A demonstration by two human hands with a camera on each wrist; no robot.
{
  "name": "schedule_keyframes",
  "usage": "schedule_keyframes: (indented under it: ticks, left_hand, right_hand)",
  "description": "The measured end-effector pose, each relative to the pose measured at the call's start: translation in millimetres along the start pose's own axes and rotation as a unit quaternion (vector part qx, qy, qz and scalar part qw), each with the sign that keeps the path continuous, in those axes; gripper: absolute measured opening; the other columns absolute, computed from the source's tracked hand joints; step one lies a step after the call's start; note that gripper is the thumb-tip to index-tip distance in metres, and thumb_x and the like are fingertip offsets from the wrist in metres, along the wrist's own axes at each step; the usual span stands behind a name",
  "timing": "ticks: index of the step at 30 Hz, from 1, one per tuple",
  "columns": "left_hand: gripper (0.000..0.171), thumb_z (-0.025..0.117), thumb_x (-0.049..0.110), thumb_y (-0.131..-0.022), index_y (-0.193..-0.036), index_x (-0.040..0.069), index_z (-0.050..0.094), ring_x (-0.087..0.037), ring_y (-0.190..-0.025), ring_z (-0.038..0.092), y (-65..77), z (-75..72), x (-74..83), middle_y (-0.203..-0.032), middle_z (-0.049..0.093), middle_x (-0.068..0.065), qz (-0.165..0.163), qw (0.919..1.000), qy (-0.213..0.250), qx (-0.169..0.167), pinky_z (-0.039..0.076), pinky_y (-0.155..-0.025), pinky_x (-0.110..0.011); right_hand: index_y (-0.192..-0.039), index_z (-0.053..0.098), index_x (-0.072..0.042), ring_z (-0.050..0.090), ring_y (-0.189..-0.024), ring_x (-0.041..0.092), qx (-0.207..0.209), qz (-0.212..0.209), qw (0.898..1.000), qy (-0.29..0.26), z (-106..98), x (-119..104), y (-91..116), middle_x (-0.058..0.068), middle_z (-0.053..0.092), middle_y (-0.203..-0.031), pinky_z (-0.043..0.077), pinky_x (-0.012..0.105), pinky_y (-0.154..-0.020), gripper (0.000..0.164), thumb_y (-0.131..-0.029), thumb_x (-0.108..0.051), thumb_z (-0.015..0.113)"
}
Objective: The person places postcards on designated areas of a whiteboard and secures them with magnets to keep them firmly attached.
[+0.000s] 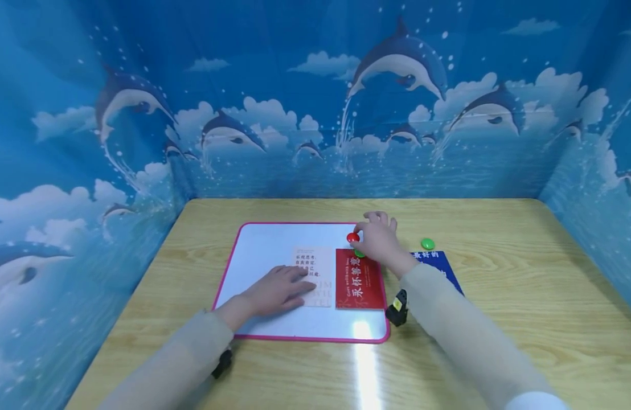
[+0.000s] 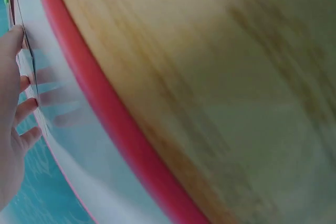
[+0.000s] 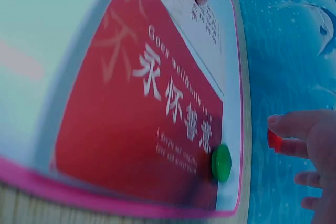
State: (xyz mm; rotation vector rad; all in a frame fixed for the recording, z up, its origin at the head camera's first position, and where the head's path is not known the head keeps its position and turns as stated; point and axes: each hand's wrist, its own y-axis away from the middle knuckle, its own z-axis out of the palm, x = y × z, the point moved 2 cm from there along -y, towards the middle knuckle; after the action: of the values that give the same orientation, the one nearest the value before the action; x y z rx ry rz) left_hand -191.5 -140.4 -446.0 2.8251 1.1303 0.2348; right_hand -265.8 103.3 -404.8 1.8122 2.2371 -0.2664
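Note:
A pink-edged whiteboard lies on the table, with a white printed card and a red printed card side by side on it. My left hand rests with spread fingers on the white card, covering part of its lettering. Between thumb and forefinger, my right hand pinches a round red magnet above the board's upper right. A green magnet sits at the upper edge of the red card, partly hidden by the right hand in the head view.
Right of the board, a blue printed card lies on the wooden table, partly under the right forearm. Another green magnet is just behind it. A dolphin-print curtain encloses the back and sides.

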Motion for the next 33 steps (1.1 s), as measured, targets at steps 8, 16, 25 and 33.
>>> schedule_keyframes:
  ticks: [8, 16, 25, 33]
  left_hand:
    - [0.046, 0.053, 0.043, -0.092, -0.136, 0.030, 0.048, -0.021, -0.134, 0.040, -2.6, 1.5, -0.7, -0.143, 0.046, -0.003, 0.004, 0.9999, -0.010, 0.001, 0.033, -0.110, -0.044]
    - [0.047, 0.054, 0.044, -0.092, -0.136, 0.030, 0.049, -0.020, -0.132, 0.043, -3.2, 1.0, -1.8, -0.141, 0.048, -0.002, 0.007, 0.9999, -0.014, -0.004, 0.031, -0.111, -0.047]
    - [0.046, 0.056, 0.044, -0.090, -0.134, 0.031, 0.051, -0.019, -0.132, 0.043, -4.2, -4.4, -0.4, -0.140, 0.051, -0.001, -0.005, 0.9998, 0.002, -0.018, 0.028, -0.112, -0.048]
    - [0.046, 0.057, 0.043, -0.090, -0.133, 0.031, 0.052, -0.018, -0.130, 0.045, -5.3, -3.7, -0.5, -0.138, 0.052, -0.001, -0.001, 0.9999, 0.000, -0.015, 0.030, -0.111, -0.049]
  right_hand:
    - [-0.108, 0.070, -0.014, 0.025, -0.136, 0.036, -0.018, -0.053, 0.998, 0.012, 15, -31, -11, 0.014, 0.042, -0.142, 0.013, 0.062, -0.111, 0.033, -0.082, -0.035, 0.070]
    - [-0.109, 0.070, -0.016, 0.026, -0.137, 0.035, -0.024, -0.078, 0.997, 0.011, 29, -46, -20, 0.012, 0.042, -0.142, 0.010, 0.062, -0.112, 0.031, -0.083, -0.033, 0.069]
    - [-0.113, 0.068, -0.017, 0.025, -0.138, 0.034, -0.033, -0.078, 0.996, 0.030, 41, -54, -24, 0.011, 0.042, -0.142, 0.011, 0.063, -0.112, 0.034, -0.082, -0.029, 0.071]
    - [-0.113, 0.068, -0.016, 0.025, -0.137, 0.035, -0.042, -0.076, 0.996, 0.030, 44, -63, -24, 0.012, 0.042, -0.142, 0.011, 0.061, -0.112, 0.032, -0.083, -0.029, 0.070]
